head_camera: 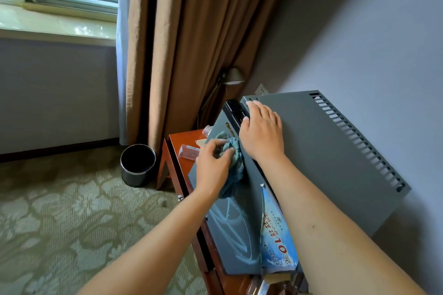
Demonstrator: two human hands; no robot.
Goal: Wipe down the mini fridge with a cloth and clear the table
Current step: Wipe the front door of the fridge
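Note:
A grey mini fridge (323, 155) stands on a reddish wooden table (177, 151) against the wall. My left hand (212, 165) grips a bunched blue-green cloth (233, 163) and presses it against the fridge's door near its top. Wet streaks show on the door below the cloth. My right hand (262, 132) rests flat on the fridge's top front edge, fingers spread. A blue printed card (275, 235) sticks to the door's right side.
A clear plastic bottle (188, 151) lies on the table beyond the fridge, with another small item behind it. A black waste bin (137, 164) stands on the patterned carpet left of the table. Brown curtains, a lamp (232, 76) and a window are behind.

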